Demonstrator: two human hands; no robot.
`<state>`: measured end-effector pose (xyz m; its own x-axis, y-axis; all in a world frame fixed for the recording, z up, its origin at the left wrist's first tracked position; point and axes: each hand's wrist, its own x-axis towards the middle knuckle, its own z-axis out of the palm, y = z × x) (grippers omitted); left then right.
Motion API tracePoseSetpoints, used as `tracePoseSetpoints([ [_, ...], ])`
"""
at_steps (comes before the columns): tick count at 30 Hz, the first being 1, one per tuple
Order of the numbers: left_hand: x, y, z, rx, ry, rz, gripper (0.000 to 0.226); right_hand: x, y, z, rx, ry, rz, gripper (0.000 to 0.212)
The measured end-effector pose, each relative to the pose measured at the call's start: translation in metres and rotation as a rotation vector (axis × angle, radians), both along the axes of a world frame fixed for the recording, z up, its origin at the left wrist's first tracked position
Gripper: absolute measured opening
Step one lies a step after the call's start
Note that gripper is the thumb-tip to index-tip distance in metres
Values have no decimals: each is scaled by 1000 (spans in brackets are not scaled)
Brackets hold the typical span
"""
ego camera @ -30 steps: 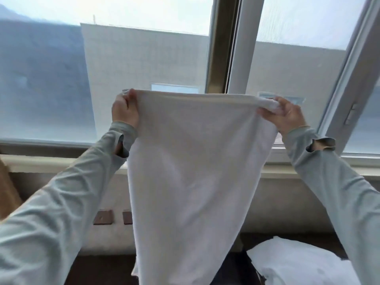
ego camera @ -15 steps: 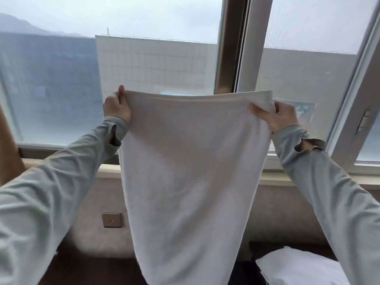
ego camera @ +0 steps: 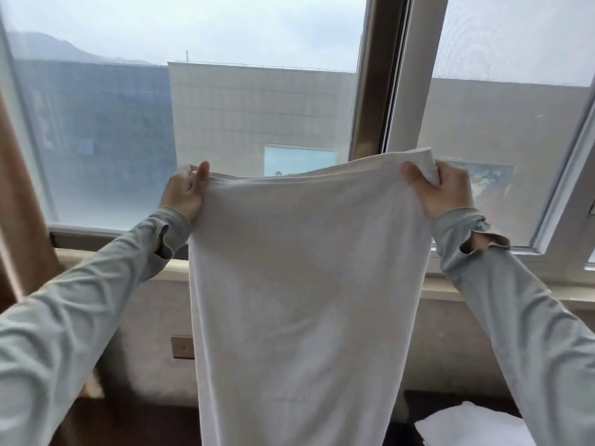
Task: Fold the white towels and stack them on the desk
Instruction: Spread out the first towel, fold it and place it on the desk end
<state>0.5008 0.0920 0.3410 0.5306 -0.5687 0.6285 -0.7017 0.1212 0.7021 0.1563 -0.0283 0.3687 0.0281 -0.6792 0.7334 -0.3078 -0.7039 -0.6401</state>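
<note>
White towel [ego camera: 306, 284] held up in front of the window [ego camera: 257, 107], hanging lengthwise from its top edge and running down out of view at the bottom. Left hand [ego camera: 186, 194] closed on the upper left corner, thumb laid over the near face of the cloth. Right hand [ego camera: 446, 191] closed on the upper right corner, a small flap of towel bunched between thumb and fingers. Top edge sagging slightly between the two hands, higher on the right side. Both arms raised, in pale grey-green sleeves [ego camera: 96, 300]. Behind the towel, the window sill [ego camera: 483, 284] and a wall below it with a small socket plate [ego camera: 182, 347]. At lower right, more white cloth [ego camera: 467, 426] lying on a dark worktop [ego camera: 434, 400], well below the held towel and apart from it.
</note>
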Motion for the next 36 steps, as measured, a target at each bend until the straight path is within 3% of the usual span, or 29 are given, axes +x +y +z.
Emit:
tracePoseSetpoints([
  [3,6,2,-8,188,-37,19,65,10,8,-6,9,-18,62,38],
  [5,-1,5,-11,345,-169,65,68,23,16,-11,5,-3,128,36],
  [6,-9,4,-10,386,-201,-5,78,31,20,-14,-4,10,175,33],
  [10,-69,-13,-11,340,-26,-636,121,66,30,-26,-31,78,387,12],
  [12,-97,-24,-17,388,-26,-782,102,77,29,-31,-5,96,437,9],
  [14,-116,-32,-26,367,7,-807,63,78,24,-36,3,90,444,10],
  [18,-131,-49,-37,165,27,-745,34,62,13,-48,18,50,425,16],
  [22,-149,-64,-47,78,-320,-494,36,41,11,-77,75,-42,437,17],
  [26,-159,-73,-49,-8,-198,-266,36,21,12,-168,519,-95,568,46],
  [28,-158,-75,-44,-50,-168,-206,33,14,14,-222,724,29,626,50],
  [31,-149,-72,-45,-56,-155,-149,38,6,18,-294,967,263,635,33],
  [36,-129,-54,-58,-52,-69,-74,32,-13,26,-404,1157,785,397,31],
])
